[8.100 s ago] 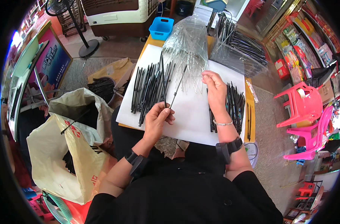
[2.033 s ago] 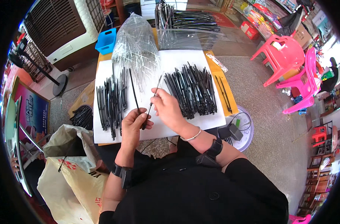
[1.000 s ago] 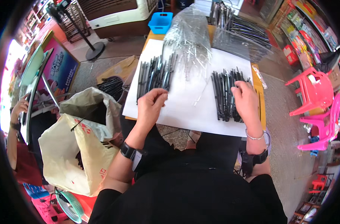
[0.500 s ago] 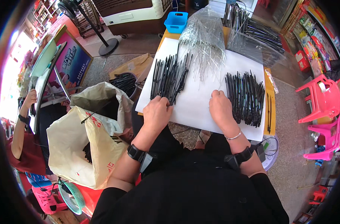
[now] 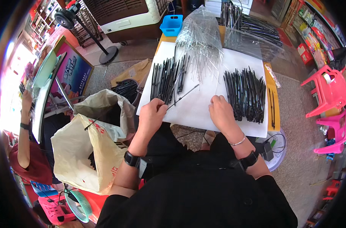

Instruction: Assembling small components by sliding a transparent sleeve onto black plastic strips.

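Note:
My left hand [image 5: 152, 113] is closed in a pinch at the near left of the white work surface [image 5: 197, 110]. From its fingers a thin black rod [image 5: 186, 95] slants up to the right. Just beyond that hand lies a loose bundle of black rods [image 5: 163, 78]. My right hand [image 5: 222, 112] is also pinched, and a thin silvery strand [image 5: 217, 86] rises from its fingertips. Beside it on the right is a thicker row of black rods [image 5: 245, 95]. Farther back, a clear plastic bag [image 5: 199, 30] spills many thin silvery strands toward me.
A blue basket [image 5: 171, 25] stands at the far edge, with a clear bag of black rods [image 5: 252, 36] at the far right. Two rods lie on the yellow edge [image 5: 271, 108]. Large sacks [image 5: 76, 152] stand left. Another person's arm [image 5: 24, 133] is at far left.
A black rod now sticks out from my left hand, tilted over the white surface. The left hand has shifted slightly left of the bundle. The whole view has moved a little.

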The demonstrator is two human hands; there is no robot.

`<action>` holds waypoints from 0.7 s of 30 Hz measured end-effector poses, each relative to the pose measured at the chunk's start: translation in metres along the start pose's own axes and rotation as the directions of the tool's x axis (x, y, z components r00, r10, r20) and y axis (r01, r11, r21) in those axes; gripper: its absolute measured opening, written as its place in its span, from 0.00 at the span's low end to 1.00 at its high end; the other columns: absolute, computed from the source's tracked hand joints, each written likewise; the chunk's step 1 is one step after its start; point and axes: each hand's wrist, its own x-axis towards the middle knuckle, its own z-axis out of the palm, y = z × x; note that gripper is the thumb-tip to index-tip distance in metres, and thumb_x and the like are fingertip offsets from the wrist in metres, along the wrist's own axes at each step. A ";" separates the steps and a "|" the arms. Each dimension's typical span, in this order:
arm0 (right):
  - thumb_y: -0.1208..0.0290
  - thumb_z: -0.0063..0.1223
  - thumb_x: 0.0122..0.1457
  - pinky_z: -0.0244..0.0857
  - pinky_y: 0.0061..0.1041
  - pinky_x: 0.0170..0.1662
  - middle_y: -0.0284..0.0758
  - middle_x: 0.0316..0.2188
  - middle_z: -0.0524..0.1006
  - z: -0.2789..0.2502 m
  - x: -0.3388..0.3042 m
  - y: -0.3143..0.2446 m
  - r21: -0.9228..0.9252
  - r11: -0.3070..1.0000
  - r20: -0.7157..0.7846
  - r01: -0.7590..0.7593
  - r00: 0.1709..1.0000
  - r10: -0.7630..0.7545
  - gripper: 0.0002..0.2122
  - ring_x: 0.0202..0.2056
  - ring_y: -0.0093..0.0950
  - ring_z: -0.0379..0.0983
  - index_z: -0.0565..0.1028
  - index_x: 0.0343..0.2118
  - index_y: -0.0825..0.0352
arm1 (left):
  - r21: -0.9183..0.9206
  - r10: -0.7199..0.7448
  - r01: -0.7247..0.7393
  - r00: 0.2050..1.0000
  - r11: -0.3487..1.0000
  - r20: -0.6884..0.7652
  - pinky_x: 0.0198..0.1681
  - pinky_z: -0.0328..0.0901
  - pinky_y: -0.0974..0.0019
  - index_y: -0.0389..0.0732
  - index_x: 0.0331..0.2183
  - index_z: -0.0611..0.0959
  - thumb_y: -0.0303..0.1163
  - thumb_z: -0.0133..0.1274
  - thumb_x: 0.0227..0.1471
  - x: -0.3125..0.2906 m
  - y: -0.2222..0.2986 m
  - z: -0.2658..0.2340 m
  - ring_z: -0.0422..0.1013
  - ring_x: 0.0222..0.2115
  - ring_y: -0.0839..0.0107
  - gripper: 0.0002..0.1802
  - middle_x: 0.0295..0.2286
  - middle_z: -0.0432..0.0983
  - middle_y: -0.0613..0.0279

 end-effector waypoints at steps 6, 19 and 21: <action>0.75 0.46 0.51 0.69 0.39 0.33 0.48 0.30 0.72 0.002 -0.001 -0.002 -0.012 0.997 0.001 -0.080 0.997 0.080 0.06 0.28 0.44 0.74 0.69 0.29 0.74 | -0.564 -0.193 0.214 0.976 0.797 0.099 0.21 0.61 0.77 0.33 0.35 0.76 0.28 0.50 0.54 -0.002 -0.002 -0.012 0.68 0.20 0.80 0.09 0.23 0.74 0.64; 0.76 0.51 0.47 0.70 0.33 0.26 0.46 0.21 0.75 0.007 0.022 0.011 -0.228 0.966 -0.074 -0.123 0.991 0.109 0.05 0.22 0.40 0.76 0.71 0.24 0.73 | -0.834 0.006 0.374 0.911 0.405 0.411 0.27 0.67 0.71 0.38 0.32 0.73 0.23 0.51 0.52 0.012 0.024 0.057 0.73 0.25 0.71 0.04 0.28 0.74 0.58; 0.76 0.51 0.46 0.70 0.34 0.25 0.46 0.19 0.75 0.003 0.022 0.010 -0.240 0.964 -0.045 -0.117 0.993 0.109 0.05 0.22 0.40 0.75 0.71 0.25 0.73 | -0.838 0.021 0.380 0.907 0.392 0.422 0.28 0.67 0.71 0.38 0.32 0.73 0.23 0.51 0.52 0.013 0.024 0.065 0.73 0.25 0.71 0.04 0.28 0.74 0.58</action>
